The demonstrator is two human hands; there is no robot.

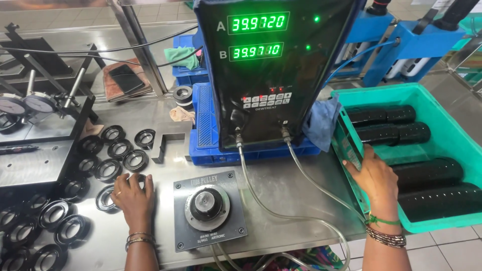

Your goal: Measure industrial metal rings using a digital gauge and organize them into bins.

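surface (301, 180): a steel bench top, scuffed and shiny, seen from its near edge.
left half: many black ring parts (108, 169) lay flat in loose rows, reaching the near-left corner.
left hand (133, 196): rested palm down on the surface, fingers on one ring.
near edge, middle: a grey square gauge plate (209, 210) with a round boss sat flat.
centre, towards the far edge: a blue plastic crate (206, 135) carried a black readout box.
hoses (261, 200): two clear tubes trailed over the surface to the near edge.
right edge: a green bin (452, 223) overhung it, the right hand (374, 175) on its wall.
far-left: a black dial-gauge fixture (40, 140).
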